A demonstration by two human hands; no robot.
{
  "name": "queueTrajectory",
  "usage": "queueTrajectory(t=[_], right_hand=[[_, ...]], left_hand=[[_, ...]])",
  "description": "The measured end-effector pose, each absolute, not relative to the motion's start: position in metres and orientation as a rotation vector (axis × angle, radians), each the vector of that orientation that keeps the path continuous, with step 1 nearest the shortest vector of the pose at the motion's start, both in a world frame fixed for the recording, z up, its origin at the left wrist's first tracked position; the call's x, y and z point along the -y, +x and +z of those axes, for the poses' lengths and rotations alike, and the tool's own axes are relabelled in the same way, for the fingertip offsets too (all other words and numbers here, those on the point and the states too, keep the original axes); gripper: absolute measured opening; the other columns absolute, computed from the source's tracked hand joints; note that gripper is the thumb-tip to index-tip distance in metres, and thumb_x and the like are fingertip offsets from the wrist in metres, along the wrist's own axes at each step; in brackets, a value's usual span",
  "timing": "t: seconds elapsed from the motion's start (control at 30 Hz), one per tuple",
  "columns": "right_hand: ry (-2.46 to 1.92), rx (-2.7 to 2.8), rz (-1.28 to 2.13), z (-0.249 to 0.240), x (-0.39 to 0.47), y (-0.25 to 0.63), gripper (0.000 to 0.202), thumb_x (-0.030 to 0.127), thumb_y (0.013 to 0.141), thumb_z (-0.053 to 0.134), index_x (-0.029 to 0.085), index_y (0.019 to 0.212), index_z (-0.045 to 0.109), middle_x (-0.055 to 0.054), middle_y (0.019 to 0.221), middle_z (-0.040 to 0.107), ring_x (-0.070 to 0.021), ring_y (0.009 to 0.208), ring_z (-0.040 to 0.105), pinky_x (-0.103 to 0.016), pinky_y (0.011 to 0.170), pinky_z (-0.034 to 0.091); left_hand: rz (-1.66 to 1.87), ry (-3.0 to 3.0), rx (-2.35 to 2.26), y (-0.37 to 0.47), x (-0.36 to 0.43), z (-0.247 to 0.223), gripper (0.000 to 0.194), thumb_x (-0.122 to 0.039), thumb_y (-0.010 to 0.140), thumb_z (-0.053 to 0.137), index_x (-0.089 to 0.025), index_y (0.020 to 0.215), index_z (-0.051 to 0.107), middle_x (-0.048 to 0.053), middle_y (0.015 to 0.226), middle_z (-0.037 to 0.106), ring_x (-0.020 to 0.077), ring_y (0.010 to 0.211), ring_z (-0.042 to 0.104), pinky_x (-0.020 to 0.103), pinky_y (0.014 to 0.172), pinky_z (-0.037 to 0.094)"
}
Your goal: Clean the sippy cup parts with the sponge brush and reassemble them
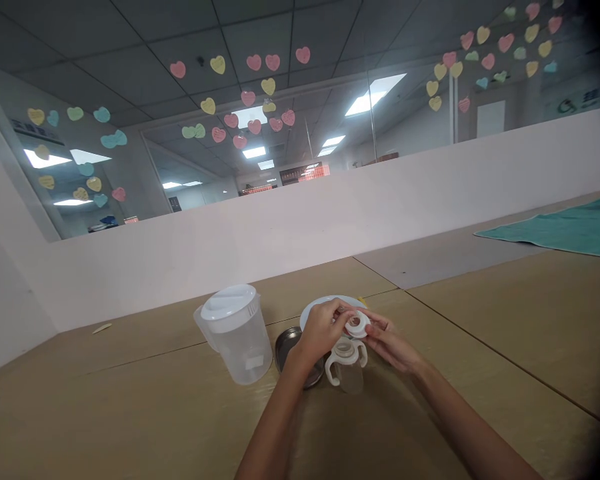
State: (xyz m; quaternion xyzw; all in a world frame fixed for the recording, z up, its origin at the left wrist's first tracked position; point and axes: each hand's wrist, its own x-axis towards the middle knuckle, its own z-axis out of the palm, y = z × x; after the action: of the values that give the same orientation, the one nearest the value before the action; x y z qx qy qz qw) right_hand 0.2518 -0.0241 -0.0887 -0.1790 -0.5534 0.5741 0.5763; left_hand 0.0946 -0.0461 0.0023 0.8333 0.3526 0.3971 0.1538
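Observation:
A white ring-shaped cap (358,324) is held between both hands, above a clear bottle (350,375) with two white handles that stands upright and open on the table. My left hand (326,327) grips the cap's left side with its fingertips. From the right, my right hand (389,340) pinches its edge. Behind the hands lies a white plate (310,311), partly covered by them. A round dark metal tray (286,343) sits left of the bottle, partly behind my left forearm.
A translucent pitcher (243,343) with a white lid stands to the left. A green cloth (570,228) lies at the far right. A small pale strip (101,329) is at the far left. A white wall (260,240) with windows rises behind the table.

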Motion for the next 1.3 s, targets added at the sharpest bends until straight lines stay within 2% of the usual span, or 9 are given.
queueTrajectory(t=[0.13, 0.3, 0.47, 0.63, 0.77, 0.9, 1.03, 1.2, 1.3], right_hand=[[-0.369, 1.309, 1.375, -0.087, 0.027, 0.250, 0.062, 0.053, 0.060, 0.072, 0.022, 0.112, 0.059, -0.010, 0.104, 0.066, -0.0252, 0.093, 0.063, -0.044, 0.084, 0.049], [-0.518, 1.126, 1.190, -0.092, 0.011, 0.253, 0.047, 0.053, 0.072, 0.060, 0.021, 0.106, 0.059, -0.009, 0.107, 0.064, -0.0223, 0.088, 0.063, -0.041, 0.081, 0.050], [-1.039, 1.343, 0.748, -0.109, -0.003, 0.252, 0.049, 0.052, 0.068, 0.064, 0.020, 0.104, 0.058, -0.008, 0.092, 0.067, -0.0236, 0.083, 0.061, -0.039, 0.074, 0.049], [-1.326, 1.666, 0.097, -0.119, -0.003, 0.247, 0.038, 0.051, 0.074, 0.056, 0.023, 0.097, 0.064, -0.009, 0.112, 0.060, -0.0276, 0.105, 0.051, -0.046, 0.087, 0.038], [-1.478, 1.716, -0.012, -0.122, -0.003, 0.244, 0.037, 0.053, 0.078, 0.048, 0.023, 0.089, 0.068, -0.010, 0.124, 0.051, -0.0278, 0.116, 0.042, -0.044, 0.089, 0.035], [-1.556, 1.724, -0.027, -0.125, -0.004, 0.242, 0.038, 0.051, 0.082, 0.044, 0.024, 0.090, 0.069, -0.010, 0.131, 0.044, -0.0295, 0.124, 0.033, -0.047, 0.094, 0.030], [-1.547, 1.704, -0.069, -0.127, -0.003, 0.239, 0.036, 0.048, 0.083, 0.044, 0.024, 0.093, 0.068, -0.010, 0.131, 0.045, -0.0298, 0.124, 0.033, -0.047, 0.094, 0.030], [-1.467, 1.647, -0.123, -0.128, -0.004, 0.239, 0.027, 0.041, 0.083, 0.048, 0.022, 0.088, 0.067, -0.010, 0.122, 0.052, -0.0281, 0.113, 0.044, -0.043, 0.088, 0.034], [-1.386, 1.564, -0.130, -0.126, -0.005, 0.242, 0.024, 0.035, 0.084, 0.046, 0.020, 0.080, 0.064, -0.009, 0.112, 0.058, -0.0253, 0.103, 0.050, -0.040, 0.084, 0.035]], left_hand=[[1.182, 2.073, -0.905, 0.086, 0.037, 0.002, 0.031, -0.041, 0.085, 0.045, -0.015, 0.096, 0.058, 0.005, 0.085, 0.066, 0.0142, 0.070, 0.060, 0.026, 0.066, 0.048], [1.070, 2.370, -1.263, 0.067, 0.025, -0.002, 0.029, -0.038, 0.082, 0.051, -0.018, 0.100, 0.060, 0.007, 0.092, 0.066, 0.0184, 0.080, 0.059, 0.031, 0.076, 0.045], [0.649, 2.565, -1.726, 0.052, 0.008, -0.032, 0.028, -0.029, 0.074, 0.060, -0.019, 0.100, 0.061, 0.011, 0.095, 0.066, 0.0248, 0.092, 0.059, 0.036, 0.083, 0.042], [0.559, 2.547, -1.748, 0.046, 0.004, -0.042, 0.027, -0.030, 0.073, 0.061, -0.019, 0.098, 0.062, 0.011, 0.099, 0.066, 0.0254, 0.095, 0.059, 0.035, 0.085, 0.041], [0.791, 2.662, -1.812, 0.040, 0.017, -0.004, 0.029, -0.031, 0.081, 0.051, -0.019, 0.105, 0.059, 0.009, 0.109, 0.062, 0.0229, 0.104, 0.053, 0.035, 0.092, 0.038], [1.353, 2.670, -1.974, 0.014, 0.044, 0.048, 0.027, -0.034, 0.085, 0.045, -0.020, 0.104, 0.058, 0.006, 0.107, 0.062, 0.0207, 0.103, 0.052, 0.034, 0.094, 0.037], [1.922, 2.226, -2.376, -0.033, 0.071, 0.075, 0.035, -0.044, 0.085, 0.041, -0.018, 0.100, 0.059, 0.007, 0.099, 0.062, 0.0220, 0.093, 0.054, 0.036, 0.087, 0.040], [1.940, 1.549, -2.710, -0.102, 0.070, 0.063, 0.041, -0.048, 0.082, 0.039, -0.017, 0.099, 0.059, 0.010, 0.091, 0.062, 0.0254, 0.088, 0.056, 0.039, 0.080, 0.042], [1.885, 1.204, -2.549, -0.127, 0.051, 0.046, 0.040, -0.050, 0.077, 0.046, -0.016, 0.089, 0.061, 0.011, 0.083, 0.062, 0.0302, 0.091, 0.055, 0.044, 0.082, 0.040]])
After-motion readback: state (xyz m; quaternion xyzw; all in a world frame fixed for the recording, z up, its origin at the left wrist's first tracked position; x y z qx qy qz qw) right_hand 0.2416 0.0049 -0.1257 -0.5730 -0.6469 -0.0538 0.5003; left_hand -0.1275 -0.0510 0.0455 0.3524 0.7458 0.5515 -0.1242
